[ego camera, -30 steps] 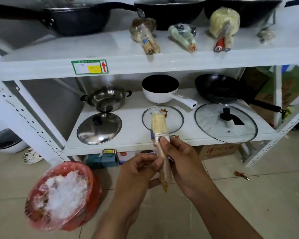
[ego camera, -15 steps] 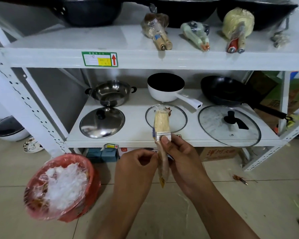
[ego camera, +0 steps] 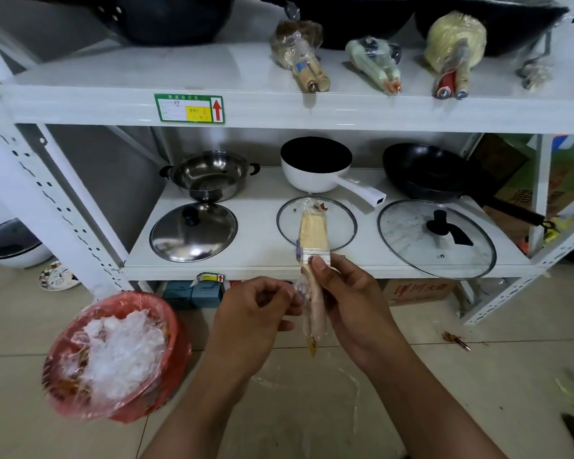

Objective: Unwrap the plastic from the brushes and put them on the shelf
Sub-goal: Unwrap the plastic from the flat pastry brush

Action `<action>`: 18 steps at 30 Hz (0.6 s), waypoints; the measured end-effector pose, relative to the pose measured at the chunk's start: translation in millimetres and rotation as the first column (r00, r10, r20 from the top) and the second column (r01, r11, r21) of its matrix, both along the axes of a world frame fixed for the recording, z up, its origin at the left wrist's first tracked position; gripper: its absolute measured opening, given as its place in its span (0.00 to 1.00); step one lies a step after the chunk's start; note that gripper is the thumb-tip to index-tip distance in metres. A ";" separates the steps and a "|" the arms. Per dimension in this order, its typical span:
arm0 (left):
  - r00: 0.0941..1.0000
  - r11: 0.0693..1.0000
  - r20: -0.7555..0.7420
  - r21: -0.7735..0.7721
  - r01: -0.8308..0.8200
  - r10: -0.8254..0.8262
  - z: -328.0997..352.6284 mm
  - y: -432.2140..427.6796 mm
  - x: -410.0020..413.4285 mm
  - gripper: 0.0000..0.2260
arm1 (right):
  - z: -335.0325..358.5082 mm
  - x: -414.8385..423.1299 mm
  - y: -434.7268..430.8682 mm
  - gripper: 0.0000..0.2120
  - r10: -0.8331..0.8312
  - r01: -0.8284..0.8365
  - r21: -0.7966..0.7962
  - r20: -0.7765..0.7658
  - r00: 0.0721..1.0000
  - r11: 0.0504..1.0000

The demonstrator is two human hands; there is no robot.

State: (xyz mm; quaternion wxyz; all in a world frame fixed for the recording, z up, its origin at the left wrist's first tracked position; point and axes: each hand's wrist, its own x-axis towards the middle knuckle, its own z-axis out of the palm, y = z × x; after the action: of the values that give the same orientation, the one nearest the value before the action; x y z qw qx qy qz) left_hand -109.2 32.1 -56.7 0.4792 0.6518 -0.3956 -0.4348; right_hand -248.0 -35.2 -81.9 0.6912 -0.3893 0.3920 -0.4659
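I hold a flat brush (ego camera: 313, 234) with pale bristles upright in front of the lower shelf. It is still inside clear plastic wrap. My right hand (ego camera: 348, 299) grips its wooden handle, thumb just under the metal ferrule. My left hand (ego camera: 256, 313) pinches the plastic wrap (ego camera: 299, 293) at the handle's left side. On the top shelf (ego camera: 146, 81) lie three wrapped brush bundles: a brown one (ego camera: 300, 51), a green one (ego camera: 375, 62) and a yellow one (ego camera: 454, 48).
A red bin (ego camera: 113, 352) full of crumpled plastic sits on the floor at lower left. The lower shelf (ego camera: 262, 260) holds a steel pot (ego camera: 209, 175), a white saucepan (ego camera: 318, 167), a black pan (ego camera: 431, 173) and three lids. Woks stand behind the bundles.
My left hand has slid off the handle to its left and now pinches the wrap there. The view has shifted slightly, so the shelf appears a little further right.
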 end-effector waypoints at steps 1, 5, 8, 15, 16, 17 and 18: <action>1.000 1.000 -0.014 0.002 0.015 -0.015 0.2 -0.1 -0.3 0.09 | 0.0 -0.2 0.1 0.18 -0.004 0.004 0.007 -0.002 1.000 1.000; 0.998 0.999 -0.049 0.002 0.045 -0.044 1.0 -0.4 -0.3 0.10 | -1.5 0.4 0.3 0.17 -0.029 0.028 -0.011 -0.046 0.999 1.000; 0.995 0.998 -0.076 0.016 0.062 -0.060 2.0 -0.9 0.4 0.10 | -1.4 1.0 2.1 0.13 -0.058 0.045 -0.081 -0.177 0.983 0.996; 0.994 0.996 -0.074 0.029 0.081 -0.079 4.0 0.5 2.1 0.08 | 3.5 1.8 7.0 0.11 -0.077 0.021 -0.180 -0.310 0.948 0.983; 0.993 0.996 -0.089 0.026 0.086 -0.083 4.1 0.7 2.5 0.06 | 3.4 1.4 7.0 0.11 -0.078 0.023 -0.178 -0.308 0.948 0.984; 0.991 0.995 -0.094 0.027 0.094 -0.091 4.6 0.9 2.9 0.05 | 3.4 1.2 6.6 0.11 -0.080 0.028 -0.173 -0.303 0.950 0.985; 0.991 0.994 -0.086 0.037 0.105 -0.101 4.5 1.0 3.2 0.06 | 3.3 0.8 5.9 0.11 -0.085 0.037 -0.165 -0.295 0.952 0.986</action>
State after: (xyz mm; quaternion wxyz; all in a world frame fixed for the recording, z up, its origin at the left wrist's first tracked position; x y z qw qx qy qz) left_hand -105.9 33.1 -52.2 0.4588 0.6214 -0.3990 -0.4942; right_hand -247.2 -29.2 -78.6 0.5758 -0.4969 0.4665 -0.4517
